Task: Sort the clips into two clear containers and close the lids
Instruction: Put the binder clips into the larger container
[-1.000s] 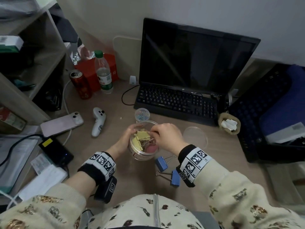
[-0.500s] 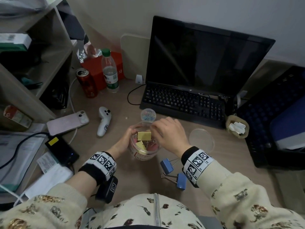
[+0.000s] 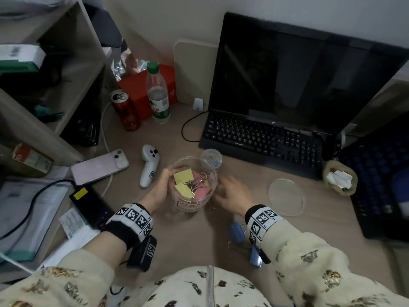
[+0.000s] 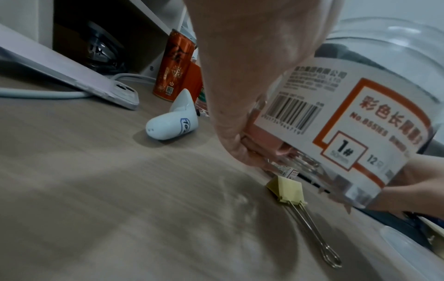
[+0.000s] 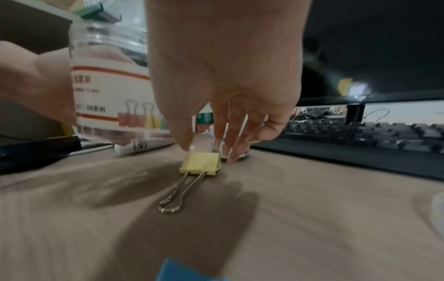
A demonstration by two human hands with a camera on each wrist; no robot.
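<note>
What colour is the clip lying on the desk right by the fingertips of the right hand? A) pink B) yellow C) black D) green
B: the right wrist view shows a yellow binder clip lying flat on the desk, with the right hand reaching down so its fingertips come just above the clip's body.

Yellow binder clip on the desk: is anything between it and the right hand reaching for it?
Nothing visible. The right hand hangs just above the yellow binder clip, fingertips nearly touching; the large clear plastic jar stands off to the side.
</note>
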